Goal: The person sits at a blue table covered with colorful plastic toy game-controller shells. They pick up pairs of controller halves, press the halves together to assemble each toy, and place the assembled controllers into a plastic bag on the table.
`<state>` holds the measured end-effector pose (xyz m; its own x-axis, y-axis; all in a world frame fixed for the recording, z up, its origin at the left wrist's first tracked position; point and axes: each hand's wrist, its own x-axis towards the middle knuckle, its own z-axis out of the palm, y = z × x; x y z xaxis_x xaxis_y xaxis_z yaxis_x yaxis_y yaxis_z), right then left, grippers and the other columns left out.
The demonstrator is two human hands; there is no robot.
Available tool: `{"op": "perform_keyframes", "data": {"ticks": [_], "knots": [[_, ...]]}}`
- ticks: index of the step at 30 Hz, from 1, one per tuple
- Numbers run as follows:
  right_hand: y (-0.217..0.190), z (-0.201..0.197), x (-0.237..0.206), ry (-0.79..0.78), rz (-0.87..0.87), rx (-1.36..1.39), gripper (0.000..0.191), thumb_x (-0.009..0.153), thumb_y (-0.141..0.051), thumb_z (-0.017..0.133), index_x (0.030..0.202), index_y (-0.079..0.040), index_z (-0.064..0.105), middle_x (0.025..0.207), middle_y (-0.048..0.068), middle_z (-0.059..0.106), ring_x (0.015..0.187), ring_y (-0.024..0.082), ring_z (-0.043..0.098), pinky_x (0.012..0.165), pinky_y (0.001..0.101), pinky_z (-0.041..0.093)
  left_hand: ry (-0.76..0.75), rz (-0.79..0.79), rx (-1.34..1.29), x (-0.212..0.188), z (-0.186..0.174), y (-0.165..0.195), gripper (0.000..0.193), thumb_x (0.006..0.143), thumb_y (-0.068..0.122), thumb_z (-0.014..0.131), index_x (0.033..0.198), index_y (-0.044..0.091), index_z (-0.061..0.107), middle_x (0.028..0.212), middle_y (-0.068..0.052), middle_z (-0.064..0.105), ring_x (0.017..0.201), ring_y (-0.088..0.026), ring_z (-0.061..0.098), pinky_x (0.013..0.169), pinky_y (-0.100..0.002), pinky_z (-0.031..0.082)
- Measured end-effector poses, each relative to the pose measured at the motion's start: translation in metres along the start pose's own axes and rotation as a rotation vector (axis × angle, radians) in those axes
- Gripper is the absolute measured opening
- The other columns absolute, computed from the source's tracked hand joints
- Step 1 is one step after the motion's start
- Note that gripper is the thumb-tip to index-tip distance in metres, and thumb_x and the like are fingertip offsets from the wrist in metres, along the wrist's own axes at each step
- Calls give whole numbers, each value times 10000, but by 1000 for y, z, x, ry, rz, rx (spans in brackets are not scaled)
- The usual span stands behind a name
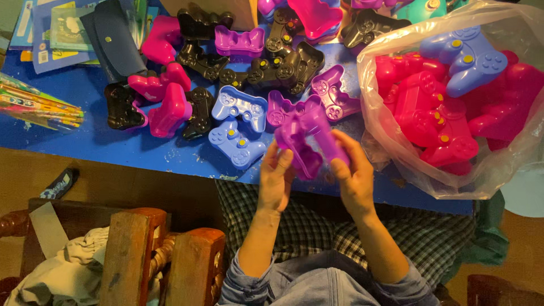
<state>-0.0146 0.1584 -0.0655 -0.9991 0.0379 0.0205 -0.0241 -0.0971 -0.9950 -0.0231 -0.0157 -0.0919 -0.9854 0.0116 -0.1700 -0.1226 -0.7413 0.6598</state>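
**A:** how far along is this? Left of frame there's a loose pile (pixel 226 85) of black, pink and blue gamepad-shaped shells on the blue tabletop (pixel 85 147).

**B:** mid-piece, I'd say. Centre frame, left hand (pixel 276 178) and right hand (pixel 352 175) both clamp a purple gamepad shell (pixel 309 139) at the tabletop's near edge. Clear bag (pixel 453 96) on the right holds plenty of red ones, so lots looks left.

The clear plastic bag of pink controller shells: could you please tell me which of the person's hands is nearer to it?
Right. The right hand sits just beside the clear plastic bag, holding the purple shell; the left hand holds the shell's far side, farther from the bag.
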Motion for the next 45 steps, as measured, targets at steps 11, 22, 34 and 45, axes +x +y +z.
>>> {"op": "perform_keyframes", "data": {"ticks": [11, 22, 34, 45], "knots": [[-17, 11, 20, -260, -435, -839, 641, 738, -236, 818, 1315, -50, 610, 1306, 180, 581, 1217, 370, 510, 1063, 477, 380, 110, 219, -142, 5, -21, 12, 480, 1108, 417, 467, 1367, 18, 537, 1192, -139, 663, 1107, -276, 662, 1014, -465, 521], [21, 31, 121, -89, -666, -964, 348, 882, -81, 758, 1223, -48, 695, 1256, 146, 648, 1194, 368, 554, 1041, 476, 453, 92, 158, -127, 6, -22, 11, 561, 1117, 468, 407, 1279, -46, 563, 1056, -205, 694, 992, -344, 697, 948, -482, 542], [-10, 35, 97, -85, -641, -1069, 462, 846, -180, 809, 1270, -75, 661, 1193, 148, 607, 1112, 364, 544, 983, 486, 418, 141, 212, -53, 11, -21, 13, 431, 1102, 369, 453, 1372, 35, 492, 1081, -129, 646, 977, -249, 669, 931, -421, 545], [-19, 49, 64, -445, -382, -1103, 397, 916, -352, 769, 1217, -115, 665, 1084, 100, 636, 1082, 324, 589, 955, 458, 462, 225, 390, 81, 9, -20, 10, 405, 1096, 335, 475, 1375, 43, 452, 1144, -119, 630, 1038, -202, 644, 960, -380, 525]]}}
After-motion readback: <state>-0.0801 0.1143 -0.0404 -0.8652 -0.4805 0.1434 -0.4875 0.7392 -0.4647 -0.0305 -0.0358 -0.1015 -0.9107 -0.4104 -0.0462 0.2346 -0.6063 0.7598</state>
